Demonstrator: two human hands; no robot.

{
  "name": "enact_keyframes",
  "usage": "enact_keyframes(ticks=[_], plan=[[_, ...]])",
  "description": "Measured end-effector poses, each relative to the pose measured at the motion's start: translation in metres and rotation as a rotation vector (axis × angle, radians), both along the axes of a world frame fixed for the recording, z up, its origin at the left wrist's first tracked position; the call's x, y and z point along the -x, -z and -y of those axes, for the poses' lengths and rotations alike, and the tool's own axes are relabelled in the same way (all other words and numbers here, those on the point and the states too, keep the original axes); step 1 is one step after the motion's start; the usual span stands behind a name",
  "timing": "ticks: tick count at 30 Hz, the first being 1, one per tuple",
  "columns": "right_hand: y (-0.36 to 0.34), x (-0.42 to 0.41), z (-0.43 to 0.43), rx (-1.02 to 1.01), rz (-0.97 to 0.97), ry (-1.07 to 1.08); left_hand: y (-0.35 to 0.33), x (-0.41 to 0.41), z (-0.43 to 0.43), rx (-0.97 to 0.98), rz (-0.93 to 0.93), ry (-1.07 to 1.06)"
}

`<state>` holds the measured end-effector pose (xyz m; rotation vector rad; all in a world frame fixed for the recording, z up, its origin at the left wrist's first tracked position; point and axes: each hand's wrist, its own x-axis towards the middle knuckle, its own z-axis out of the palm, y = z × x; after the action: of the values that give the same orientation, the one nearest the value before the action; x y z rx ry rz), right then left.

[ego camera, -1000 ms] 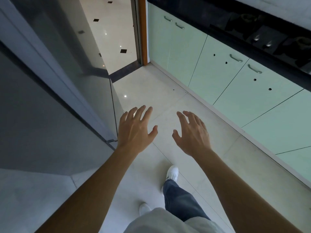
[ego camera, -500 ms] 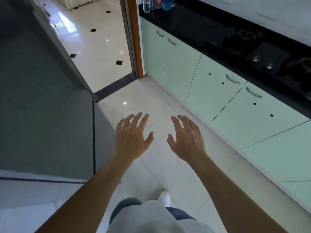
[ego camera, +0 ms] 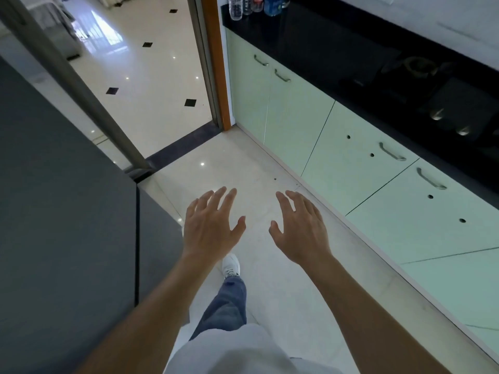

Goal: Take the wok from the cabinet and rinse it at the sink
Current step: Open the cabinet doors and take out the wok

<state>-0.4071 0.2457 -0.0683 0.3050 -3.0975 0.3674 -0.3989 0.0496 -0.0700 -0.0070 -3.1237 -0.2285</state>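
Dark grey panel (ego camera: 67, 211) filled the frame's left. Left hand (ego camera: 210, 228) and right hand (ego camera: 299, 230), fingers spread and holding nothing, hovered apart above the pale tiled floor (ego camera: 243, 157). Pale green cabinet doors (ego camera: 351, 163) stood closed at right; the wok was not visible.

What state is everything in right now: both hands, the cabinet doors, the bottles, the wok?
Left hand: open, fingers spread, holding nothing.
Right hand: open, fingers spread, holding nothing.
Cabinet doors: every one in view shut.
Bottles: upright at the far end of the black counter; tops cut off by the frame.
Wok: not in view.
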Motion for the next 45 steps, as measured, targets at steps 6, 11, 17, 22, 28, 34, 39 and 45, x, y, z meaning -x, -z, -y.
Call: enact_keyframes(ticks=[6,11,17,22,28,34,39,45], plan=[[-0.005,0.099,0.033,-0.018,0.024,0.003,0.002,0.103,0.036,-0.023,0.004,0.009],[-0.011,0.186,0.067,-0.012,0.007,0.024,-0.002,0.188,0.072,-0.035,-0.005,0.020],[-0.003,0.246,0.092,-0.022,0.073,0.046,0.003,0.259,0.095,-0.060,0.022,0.028],[0.002,0.304,0.100,-0.021,0.092,0.040,0.009,0.315,0.101,-0.057,0.035,0.041],[0.013,0.392,0.102,-0.006,0.087,0.023,0.014,0.400,0.099,-0.056,0.033,0.031],[0.014,0.497,0.092,0.005,0.088,0.019,0.007,0.506,0.086,-0.024,0.043,0.059],[0.012,0.594,0.068,0.010,0.067,0.023,0.000,0.601,0.069,-0.026,0.035,0.082],[0.019,0.666,0.060,-0.010,0.077,0.047,-0.004,0.676,0.053,-0.055,0.050,0.097]])
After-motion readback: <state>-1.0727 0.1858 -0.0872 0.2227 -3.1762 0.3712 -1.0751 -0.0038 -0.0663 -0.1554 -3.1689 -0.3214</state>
